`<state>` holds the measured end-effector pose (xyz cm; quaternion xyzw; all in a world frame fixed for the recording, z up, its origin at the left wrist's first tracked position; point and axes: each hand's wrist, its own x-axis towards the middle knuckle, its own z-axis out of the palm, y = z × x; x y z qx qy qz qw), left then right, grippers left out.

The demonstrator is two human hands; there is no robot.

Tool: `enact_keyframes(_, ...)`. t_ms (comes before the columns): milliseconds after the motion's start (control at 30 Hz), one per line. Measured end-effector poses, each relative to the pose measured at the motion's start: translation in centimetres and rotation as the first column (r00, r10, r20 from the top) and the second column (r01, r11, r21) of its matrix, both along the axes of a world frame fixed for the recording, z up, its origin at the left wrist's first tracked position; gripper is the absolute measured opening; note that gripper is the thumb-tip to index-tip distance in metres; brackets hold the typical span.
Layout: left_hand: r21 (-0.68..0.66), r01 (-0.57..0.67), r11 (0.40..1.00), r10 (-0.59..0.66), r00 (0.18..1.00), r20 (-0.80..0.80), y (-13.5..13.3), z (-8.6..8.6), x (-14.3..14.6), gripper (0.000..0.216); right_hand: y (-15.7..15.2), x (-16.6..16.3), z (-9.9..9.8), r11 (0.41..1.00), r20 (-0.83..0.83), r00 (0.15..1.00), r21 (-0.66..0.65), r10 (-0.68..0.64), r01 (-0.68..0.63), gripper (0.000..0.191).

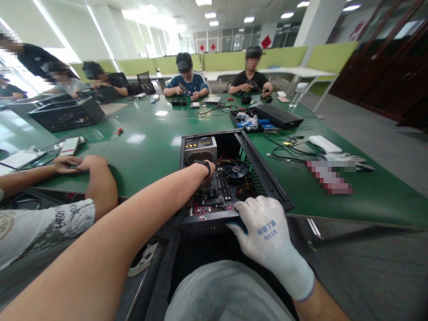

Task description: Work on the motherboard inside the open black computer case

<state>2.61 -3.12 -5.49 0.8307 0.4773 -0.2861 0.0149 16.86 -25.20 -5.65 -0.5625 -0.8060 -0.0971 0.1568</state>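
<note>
An open black computer case lies on its side at the table's near edge. Inside are a grey power supply, a motherboard and a black cooling fan. My left hand, bare with a dark wristband, reaches down into the case beside the power supply, over the motherboard. Its fingers are mostly hidden, so their grip does not show. In a white glove with blue print, my right hand is closed over the near rim of the case, with the thumb outside.
A person's clasped hands rest on the green table at left. To the right lie black cables, a white box and a glove. Beyond are a black tray of tools, another case and seated people.
</note>
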Motion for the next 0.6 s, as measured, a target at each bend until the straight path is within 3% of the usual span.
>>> enact_keyframes(600,-0.032,-0.017,0.999,0.016,0.999,-0.029,-0.9,1.1,0.4,0.068,0.0,0.2,0.0,1.0,0.007,1.0,0.01,0.004,-0.004,0.029)
